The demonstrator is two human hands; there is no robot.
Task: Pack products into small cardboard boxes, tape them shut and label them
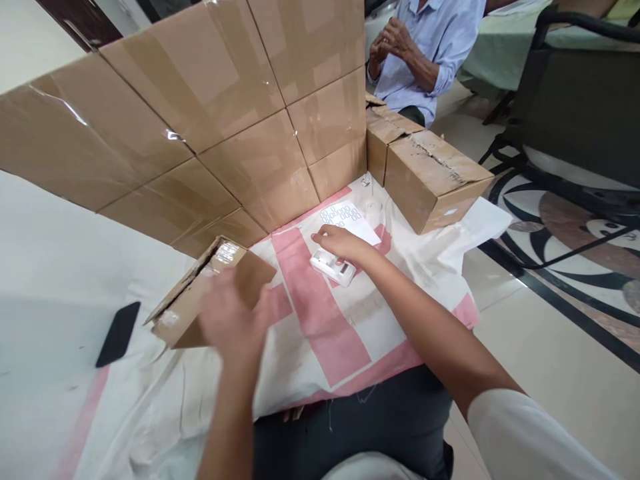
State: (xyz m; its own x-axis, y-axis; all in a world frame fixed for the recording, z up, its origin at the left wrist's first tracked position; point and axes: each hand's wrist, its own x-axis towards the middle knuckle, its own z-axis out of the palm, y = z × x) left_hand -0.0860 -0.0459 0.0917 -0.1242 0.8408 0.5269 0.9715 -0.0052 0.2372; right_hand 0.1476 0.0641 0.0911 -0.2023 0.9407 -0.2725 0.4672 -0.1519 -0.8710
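My right hand [343, 241] is over the cloth, its fingers curled together at the near edge of a white paper [367, 230] printed with rows of small outlined shapes. What those fingers hold, if anything, is hidden. Just below this hand lies a small white device [333, 267] with a dark strip on it; whether they touch cannot be made out. My left hand [233, 313] is smeared by motion in front of a small cardboard box [193, 293], and its fingers are too blurred to read.
A tall wall of taped cardboard [240, 120] stands behind the pink and white cloth [320, 320]. More cardboard boxes [430, 173] sit at the right. A black phone [118, 333] lies at the far left. Beyond the wall a person's hands [395, 40] are raised beside a dark chair [590, 100].
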